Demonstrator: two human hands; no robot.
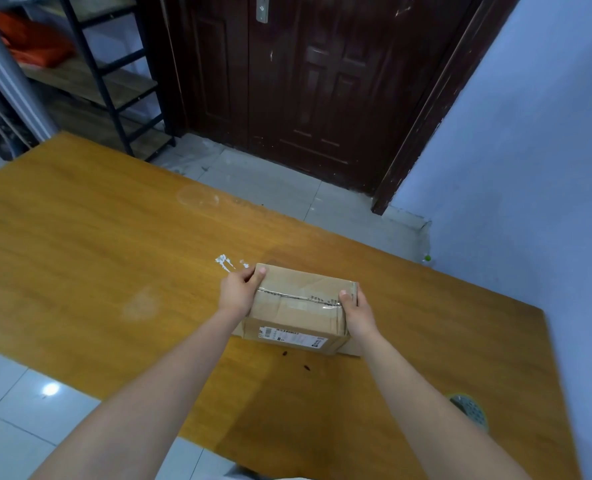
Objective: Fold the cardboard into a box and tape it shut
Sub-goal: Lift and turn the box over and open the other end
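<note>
Head view: box (298, 308) on table (97, 237), top seam taped. Left hand (240, 289) and right hand (356, 311) grip opposite ends, thumbs on top. Judged light, stiff, crushable; hold by the end walls.

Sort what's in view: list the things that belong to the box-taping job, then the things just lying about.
Job:
- cardboard box on the wooden table
- clear tape along its top seam
- left hand and right hand, gripping the box ends

Lying about:
- white smear on the table
- metal shelf
- orange bag on the shelf
- dark door
</note>
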